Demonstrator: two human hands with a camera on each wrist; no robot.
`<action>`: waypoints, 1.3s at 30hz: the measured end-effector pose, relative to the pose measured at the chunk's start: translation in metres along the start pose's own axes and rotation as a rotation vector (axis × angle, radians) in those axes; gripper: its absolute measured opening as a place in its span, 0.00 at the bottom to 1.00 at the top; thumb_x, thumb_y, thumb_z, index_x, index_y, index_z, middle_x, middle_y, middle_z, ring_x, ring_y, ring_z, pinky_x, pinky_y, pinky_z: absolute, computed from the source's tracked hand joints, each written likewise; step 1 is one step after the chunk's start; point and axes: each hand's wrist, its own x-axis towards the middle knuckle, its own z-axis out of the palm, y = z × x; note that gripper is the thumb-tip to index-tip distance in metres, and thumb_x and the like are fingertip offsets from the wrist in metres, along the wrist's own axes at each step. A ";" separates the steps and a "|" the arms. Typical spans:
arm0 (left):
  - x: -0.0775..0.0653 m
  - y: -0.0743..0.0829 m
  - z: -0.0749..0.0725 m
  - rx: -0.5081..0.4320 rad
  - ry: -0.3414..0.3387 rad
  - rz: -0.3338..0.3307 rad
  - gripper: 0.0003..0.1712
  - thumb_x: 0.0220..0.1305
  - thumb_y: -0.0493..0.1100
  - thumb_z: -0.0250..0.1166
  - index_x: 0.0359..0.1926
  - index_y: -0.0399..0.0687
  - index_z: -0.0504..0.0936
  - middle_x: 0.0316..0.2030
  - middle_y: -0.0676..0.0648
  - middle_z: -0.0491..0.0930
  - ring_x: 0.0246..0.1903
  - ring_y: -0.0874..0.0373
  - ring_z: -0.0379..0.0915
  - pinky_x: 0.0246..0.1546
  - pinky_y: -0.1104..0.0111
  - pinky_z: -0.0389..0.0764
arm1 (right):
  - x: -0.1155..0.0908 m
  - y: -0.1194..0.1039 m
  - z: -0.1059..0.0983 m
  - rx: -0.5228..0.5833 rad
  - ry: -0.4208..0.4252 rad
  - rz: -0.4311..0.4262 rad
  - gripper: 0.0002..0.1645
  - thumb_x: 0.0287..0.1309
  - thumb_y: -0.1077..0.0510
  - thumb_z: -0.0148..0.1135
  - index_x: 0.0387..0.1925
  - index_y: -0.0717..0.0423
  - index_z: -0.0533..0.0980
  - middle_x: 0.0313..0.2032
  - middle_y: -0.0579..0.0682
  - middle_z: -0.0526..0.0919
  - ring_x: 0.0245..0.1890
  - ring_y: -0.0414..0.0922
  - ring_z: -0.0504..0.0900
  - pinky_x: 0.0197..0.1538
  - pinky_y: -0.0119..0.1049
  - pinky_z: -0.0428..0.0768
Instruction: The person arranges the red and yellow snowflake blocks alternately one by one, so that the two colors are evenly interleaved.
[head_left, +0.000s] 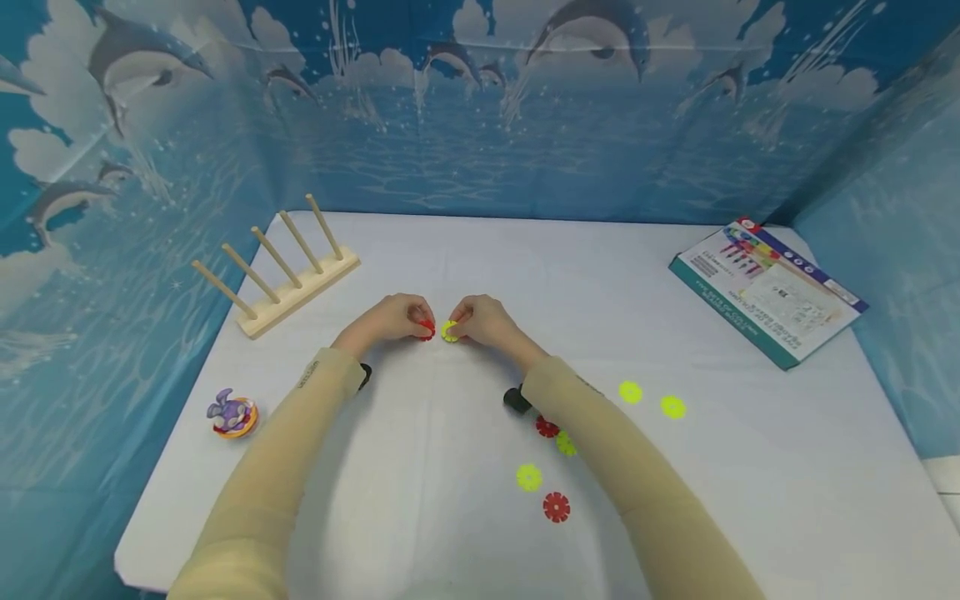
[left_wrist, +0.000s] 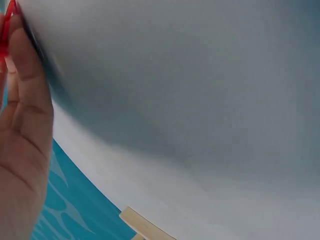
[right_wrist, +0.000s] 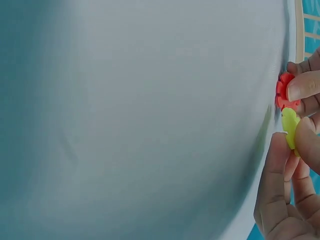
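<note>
My left hand [head_left: 396, 317] pinches a red notched disc [head_left: 427, 330] between thumb and fingers above the middle of the table. Facing it, my right hand [head_left: 486, 321] pinches a yellow-green notched disc [head_left: 449, 332]. In the right wrist view the yellow-green disc [right_wrist: 290, 127] meets the lower edge of the red disc [right_wrist: 285, 90], each partly covered by a thumb. Only a sliver of the red disc [left_wrist: 6, 30] shows at the edge of the left wrist view, beside the fingers.
Loose discs lie near the right forearm: red [head_left: 557, 507], yellow-green [head_left: 528, 477] and several others. A wooden peg rack [head_left: 300, 292] stands at the left back, a purple toy figure [head_left: 231, 413] at the left. A flat printed box [head_left: 768, 292] lies at the right back.
</note>
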 end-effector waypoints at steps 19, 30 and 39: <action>-0.001 -0.007 -0.006 -0.020 0.032 -0.040 0.08 0.62 0.39 0.67 0.41 0.43 0.81 0.34 0.46 0.83 0.35 0.56 0.74 0.41 0.67 0.73 | 0.017 -0.008 0.018 -0.128 0.127 -0.026 0.09 0.54 0.56 0.73 0.34 0.56 0.83 0.34 0.49 0.84 0.34 0.42 0.74 0.39 0.32 0.71; 0.000 -0.007 -0.005 -0.029 0.038 -0.043 0.07 0.62 0.37 0.66 0.41 0.42 0.81 0.34 0.47 0.82 0.35 0.56 0.74 0.40 0.68 0.72 | 0.019 -0.015 0.027 -0.184 0.145 -0.052 0.09 0.55 0.58 0.72 0.36 0.58 0.82 0.31 0.50 0.83 0.30 0.41 0.74 0.34 0.30 0.70; 0.001 -0.008 -0.003 -0.008 0.038 -0.035 0.07 0.62 0.35 0.65 0.41 0.41 0.81 0.35 0.46 0.80 0.34 0.56 0.73 0.39 0.69 0.73 | 0.017 -0.019 0.030 -0.209 0.122 -0.058 0.13 0.55 0.59 0.71 0.41 0.60 0.81 0.36 0.53 0.84 0.33 0.43 0.77 0.41 0.35 0.77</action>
